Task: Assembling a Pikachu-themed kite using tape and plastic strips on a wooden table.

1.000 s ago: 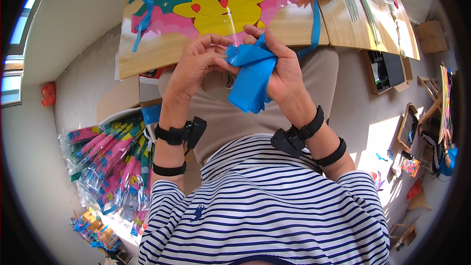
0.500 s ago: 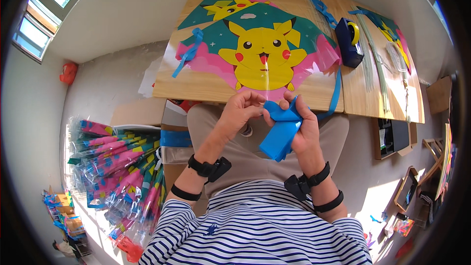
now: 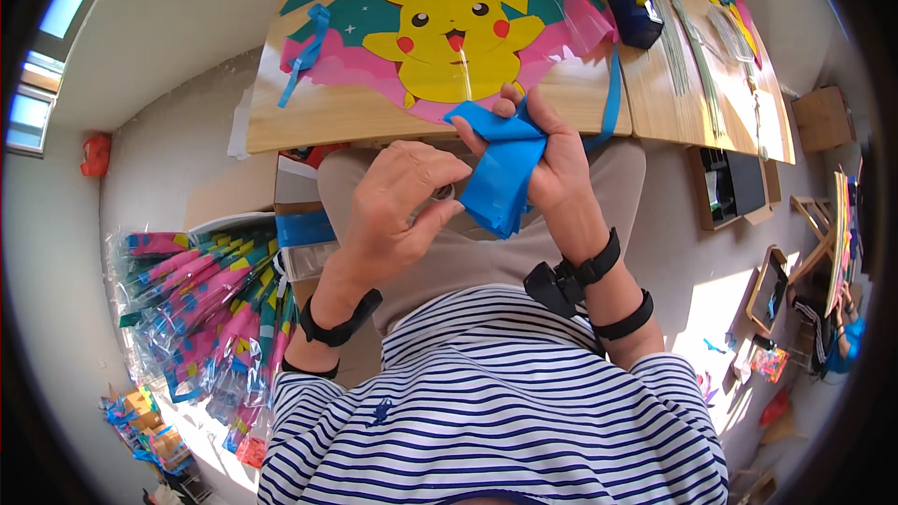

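My right hand grips a folded bundle of blue ribbon above my lap. From behind this hand a blue strip runs up over the table's front edge. My left hand is just left of the bundle, its thumb and forefinger apart and curved, with nothing seen between them. On the table, beyond my hands, lies a kite-like printed sheet with a yellow cartoon animal on green and pink. A shorter blue ribbon is at its left end.
On the wooden table, a dark blue tape dispenser and thin pale rods lie to the right. Many plastic-wrapped folded kites are piled at lower left. An open black case sits below the table at right.
My left hand has come away from the ribbon bundle, moving left, and its fingers have parted. The bundle stays in my right hand. The whole view has shifted, with the table higher up.
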A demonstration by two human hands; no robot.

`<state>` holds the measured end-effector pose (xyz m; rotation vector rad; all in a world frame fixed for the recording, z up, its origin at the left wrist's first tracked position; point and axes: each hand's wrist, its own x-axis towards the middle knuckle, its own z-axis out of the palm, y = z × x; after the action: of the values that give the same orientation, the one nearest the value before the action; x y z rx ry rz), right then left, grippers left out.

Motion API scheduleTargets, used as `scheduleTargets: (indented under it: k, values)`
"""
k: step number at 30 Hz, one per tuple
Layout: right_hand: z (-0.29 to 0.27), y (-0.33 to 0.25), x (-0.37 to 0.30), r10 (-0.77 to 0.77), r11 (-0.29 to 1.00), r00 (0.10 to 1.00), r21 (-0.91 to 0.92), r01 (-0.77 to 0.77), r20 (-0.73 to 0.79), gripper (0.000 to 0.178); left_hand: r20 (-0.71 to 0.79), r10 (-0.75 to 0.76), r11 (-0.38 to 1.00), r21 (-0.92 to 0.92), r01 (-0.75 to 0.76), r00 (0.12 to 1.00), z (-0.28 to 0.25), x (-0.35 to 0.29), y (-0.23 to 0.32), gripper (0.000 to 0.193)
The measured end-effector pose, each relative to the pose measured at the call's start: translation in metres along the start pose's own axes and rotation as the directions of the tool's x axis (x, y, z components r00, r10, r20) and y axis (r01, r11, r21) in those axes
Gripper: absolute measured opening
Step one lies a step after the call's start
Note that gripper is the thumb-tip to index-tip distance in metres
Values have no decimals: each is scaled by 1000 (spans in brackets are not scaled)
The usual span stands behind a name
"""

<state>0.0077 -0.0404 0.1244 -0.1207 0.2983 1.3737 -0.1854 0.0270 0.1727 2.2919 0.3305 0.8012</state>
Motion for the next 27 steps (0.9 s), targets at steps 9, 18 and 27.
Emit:
scheduleTargets:
  k: [9, 18, 27]
  values:
    - [2, 2, -4, -14, 1000, 1000, 26, 15, -23, 24, -8, 166, 985, 41, -165, 986, 15, 7, -4, 27]
    - [-5, 1, -3, -17, 1000, 1000, -5, 17, 4, 23, 25, -45, 991, -123, 48, 999, 16, 9, 3, 24]
    - [-5, 2, -3, -20, 1000, 1000, -6, 20, -19, 23, 97, -169, 916, -353, 192, 981, 16, 9, -6, 19]
